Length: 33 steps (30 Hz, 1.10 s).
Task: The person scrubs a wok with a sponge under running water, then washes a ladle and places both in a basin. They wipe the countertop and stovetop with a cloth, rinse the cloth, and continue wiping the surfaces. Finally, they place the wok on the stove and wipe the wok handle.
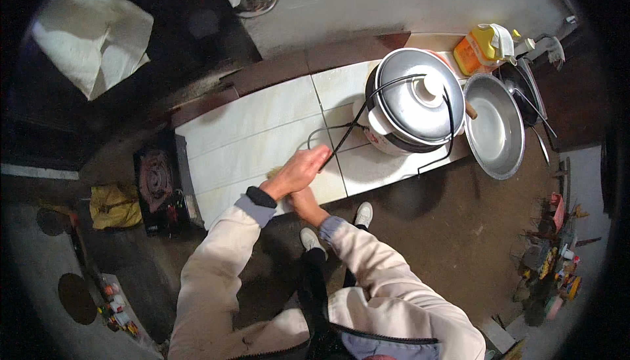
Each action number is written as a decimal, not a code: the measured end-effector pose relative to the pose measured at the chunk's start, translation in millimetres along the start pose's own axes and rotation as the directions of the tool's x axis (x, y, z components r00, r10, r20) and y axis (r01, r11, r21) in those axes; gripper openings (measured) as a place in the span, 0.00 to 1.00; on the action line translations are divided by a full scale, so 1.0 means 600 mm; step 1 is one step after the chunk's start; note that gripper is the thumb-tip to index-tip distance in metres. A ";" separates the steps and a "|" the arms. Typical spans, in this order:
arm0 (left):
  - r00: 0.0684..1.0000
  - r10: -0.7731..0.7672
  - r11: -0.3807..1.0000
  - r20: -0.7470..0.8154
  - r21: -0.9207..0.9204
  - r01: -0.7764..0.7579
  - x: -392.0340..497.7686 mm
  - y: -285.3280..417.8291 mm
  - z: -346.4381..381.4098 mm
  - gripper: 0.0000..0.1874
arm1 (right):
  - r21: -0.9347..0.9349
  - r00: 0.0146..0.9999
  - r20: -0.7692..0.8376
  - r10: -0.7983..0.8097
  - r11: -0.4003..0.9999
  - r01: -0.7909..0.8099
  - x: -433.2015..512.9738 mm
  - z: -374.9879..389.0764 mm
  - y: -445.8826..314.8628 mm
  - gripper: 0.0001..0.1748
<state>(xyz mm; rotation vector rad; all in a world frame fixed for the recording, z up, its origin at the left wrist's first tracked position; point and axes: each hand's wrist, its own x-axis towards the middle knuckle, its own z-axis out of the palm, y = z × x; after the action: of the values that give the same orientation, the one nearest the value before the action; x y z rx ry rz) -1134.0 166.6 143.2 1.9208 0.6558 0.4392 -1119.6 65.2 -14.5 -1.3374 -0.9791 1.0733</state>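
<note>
My left hand, with a black band at the wrist, is over the front part of a white tiled counter. A black cord runs from the electric pot to its fingertips; whether the fingers grip it is unclear. My right hand is just below and partly behind the left, at the counter's front edge, its fingers hidden. A tan object shows beside the left hand. The electric pot, white with a floral print, stands right of both hands under a silver metal lid with a pale knob.
A metal basin leans right of the pot, near a yellow-orange plastic jug and a dark pan. Left of the counter are a gas stove and a yellow bag. Assorted items lie along the right wall.
</note>
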 end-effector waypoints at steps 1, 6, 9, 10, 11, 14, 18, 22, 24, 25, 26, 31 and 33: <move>0.998 -0.048 0.998 -0.028 -0.031 0.047 0.009 0.006 -0.015 0.15 | -0.054 0.993 -0.052 -0.108 0.993 0.106 0.039 0.017 0.011 0.16; 0.961 -0.137 0.970 -0.239 -0.230 0.081 0.044 0.001 -0.046 0.17 | 0.102 0.972 -0.234 0.025 0.995 -0.001 0.197 0.015 0.050 0.23; 0.957 -0.103 0.978 -0.270 -0.201 0.049 0.047 -0.001 -0.041 0.16 | -0.238 0.949 -0.304 -0.077 0.971 0.003 0.186 -0.087 0.051 0.22; 0.963 -0.115 0.977 -0.245 -0.203 0.065 0.045 0.002 -0.037 0.16 | -0.407 0.924 -0.328 -0.198 0.912 0.051 0.148 -0.134 0.050 0.21; 0.969 -0.108 0.976 -0.224 -0.210 0.060 0.042 0.006 -0.034 0.16 | -0.534 0.924 -0.318 -0.212 0.846 0.011 0.111 -0.185 0.046 0.20; 0.981 -0.101 0.991 -0.167 -0.109 0.084 0.037 0.019 -0.025 0.17 | -0.595 0.813 -0.578 -0.075 0.720 -0.357 0.001 -0.328 0.022 0.23; 0.989 -0.087 0.995 -0.121 -0.068 0.079 0.035 0.018 -0.009 0.18 | -0.665 0.741 -0.645 -0.184 0.613 -0.427 -0.113 -0.410 -0.030 0.15; 0.987 -0.058 0.996 -0.149 -0.068 0.048 0.030 0.001 0.010 0.17 | -0.247 0.789 -0.615 0.003 0.949 -0.196 -0.101 -0.297 -0.042 0.14; 0.986 -0.052 0.997 -0.157 -0.061 0.043 0.025 -0.006 0.018 0.17 | -0.616 0.916 -0.355 -0.185 0.783 -0.081 -0.056 -0.247 -0.028 0.22; 0.984 -0.054 0.998 -0.171 -0.053 0.045 0.022 -0.007 0.023 0.16 | -0.712 0.927 -0.314 -0.205 0.697 -0.087 -0.035 -0.239 -0.018 0.19; 0.982 -0.058 0.998 -0.180 -0.045 0.051 0.018 -0.008 0.027 0.16 | -0.704 0.920 -0.347 -0.182 0.699 -0.127 -0.027 -0.247 -0.009 0.17; 0.970 -0.044 0.997 -0.239 -0.065 0.029 0.001 -0.002 0.042 0.16 | -0.696 0.841 -0.526 -0.125 0.632 -0.341 -0.150 -0.400 0.001 0.18; 0.972 -0.066 0.993 -0.225 -0.109 0.042 -0.003 0.002 0.050 0.16 | -0.583 0.741 -0.670 0.036 0.593 -0.556 -0.243 -0.477 -0.017 0.22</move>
<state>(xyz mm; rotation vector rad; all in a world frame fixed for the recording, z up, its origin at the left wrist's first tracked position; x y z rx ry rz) -1118.3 143.7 132.0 1.7648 0.8169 0.6536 -878.1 -146.1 -1.3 -2.4629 -0.7032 0.3439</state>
